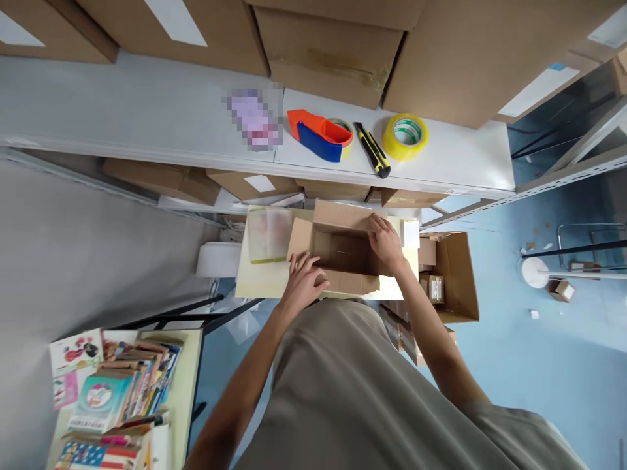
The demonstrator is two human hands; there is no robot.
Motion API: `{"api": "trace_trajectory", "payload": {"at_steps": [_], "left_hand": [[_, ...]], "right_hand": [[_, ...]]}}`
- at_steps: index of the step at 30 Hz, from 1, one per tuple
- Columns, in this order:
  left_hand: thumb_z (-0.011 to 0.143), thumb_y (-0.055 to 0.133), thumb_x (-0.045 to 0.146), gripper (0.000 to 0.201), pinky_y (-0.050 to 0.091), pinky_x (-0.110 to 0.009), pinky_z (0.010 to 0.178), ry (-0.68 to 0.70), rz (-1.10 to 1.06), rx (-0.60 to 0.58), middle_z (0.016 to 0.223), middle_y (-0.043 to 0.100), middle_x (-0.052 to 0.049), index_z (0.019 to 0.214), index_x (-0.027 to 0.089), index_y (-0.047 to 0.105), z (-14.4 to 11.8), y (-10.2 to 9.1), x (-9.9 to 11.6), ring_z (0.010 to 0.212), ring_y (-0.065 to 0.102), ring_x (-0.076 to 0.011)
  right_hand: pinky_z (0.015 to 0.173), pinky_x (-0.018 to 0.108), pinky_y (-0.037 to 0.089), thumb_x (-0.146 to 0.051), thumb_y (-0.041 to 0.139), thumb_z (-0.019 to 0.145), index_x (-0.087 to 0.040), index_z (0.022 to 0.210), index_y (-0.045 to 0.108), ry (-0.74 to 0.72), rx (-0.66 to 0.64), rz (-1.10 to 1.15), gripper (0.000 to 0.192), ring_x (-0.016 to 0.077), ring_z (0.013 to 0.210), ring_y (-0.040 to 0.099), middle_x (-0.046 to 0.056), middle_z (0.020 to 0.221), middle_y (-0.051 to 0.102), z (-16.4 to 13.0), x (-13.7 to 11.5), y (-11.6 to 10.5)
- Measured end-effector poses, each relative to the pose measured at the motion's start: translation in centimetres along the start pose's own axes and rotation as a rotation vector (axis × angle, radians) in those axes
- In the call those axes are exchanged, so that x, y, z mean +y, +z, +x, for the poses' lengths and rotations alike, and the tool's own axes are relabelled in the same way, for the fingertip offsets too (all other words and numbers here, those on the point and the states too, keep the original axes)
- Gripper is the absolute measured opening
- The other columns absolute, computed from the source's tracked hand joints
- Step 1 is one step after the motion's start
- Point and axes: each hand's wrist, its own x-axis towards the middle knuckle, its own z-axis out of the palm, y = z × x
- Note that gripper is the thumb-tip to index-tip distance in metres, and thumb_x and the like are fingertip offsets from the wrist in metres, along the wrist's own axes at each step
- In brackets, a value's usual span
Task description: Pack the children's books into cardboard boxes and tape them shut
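1. Head view, starting at the fingers: the left hand (304, 279) lies spread and flat on the near-left corner of the open cardboard box (343, 251), pressing on it, not clasping anything. The right hand (386, 241) has its fingers curled over the far-right flap, pinching the card edge.
2. That box sits in the middle of a small pale worktop (259, 277), directly in front of the person, flaps up and, from what shows, nothing inside.
3. Just left of the box, touching or nearly touching it, lies a flat translucent packet (268, 235) with a yellowish edge.
4. Further out, on the white shelf (147, 117) beyond, stand an orange-and-blue tape dispenser (321, 136), a yellow utility knife (372, 150) and a roll of yellow tape (405, 136), side by side but apart.
5. Near left, a table holds a packed row of books (122, 391); to the right, on the blue floor, an open carton (453, 274) holds small boxes.
6. My worry: the box covers much of that small worktop. If the left hand bears down unevenly while the right pulls the flap, the box could skid toward the near edge or nudge the packet off; a hard tug might also crease or tear the flap.
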Motion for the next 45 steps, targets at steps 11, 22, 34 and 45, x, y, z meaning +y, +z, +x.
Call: {"api": "trace_trajectory", "payload": {"at_steps": [11,22,34,45], "left_hand": [[0.092,0.082,0.012,0.020,0.025,-0.076,0.148,-0.014,-0.011,-0.009,0.112,0.077,-0.008,0.083,0.029,0.074,0.9,3.0,-0.9,0.126,0.073,-0.0343],[0.111,0.066,0.043,0.044,0.052,-0.055,0.130,-0.344,-0.368,0.490,0.154,0.071,-0.020,0.148,0.022,0.067,-0.6,-4.2,-10.1,0.149,0.066,-0.0370],[0.100,0.072,0.028,0.009,0.054,-0.049,0.124,-0.697,-0.357,0.163,0.120,0.086,-0.015,0.104,0.022,0.078,7.1,-0.8,-20.8,0.126,0.080,-0.0356],[0.093,0.091,0.031,0.092,0.028,-0.061,0.146,-0.873,-0.382,0.370,0.183,0.036,-0.041,0.167,0.002,0.043,5.9,0.5,-23.4,0.177,0.034,-0.0492]], "right_hand": [[0.136,0.068,0.044,-0.014,0.055,0.105,-0.013,0.162,0.067,0.053,-0.165,-0.151,0.058,0.0398,0.161,0.060,0.023,0.172,0.065,0.3,1.6,1.8],[0.135,0.070,0.048,-0.037,0.056,0.114,-0.019,0.150,0.077,0.019,0.106,-0.004,0.045,0.0408,0.160,0.062,0.019,0.167,0.070,-4.4,-9.1,0.7],[0.134,0.051,0.054,-0.043,0.063,0.116,-0.024,0.160,0.071,-0.055,-0.064,0.403,0.048,0.0328,0.154,0.068,0.015,0.161,0.074,-3.1,-28.3,12.6],[0.104,0.041,0.065,-0.044,0.080,0.098,-0.019,0.121,0.072,0.614,-0.011,0.426,0.035,0.0329,0.120,0.082,0.015,0.113,0.085,7.4,-22.3,28.0]]}}
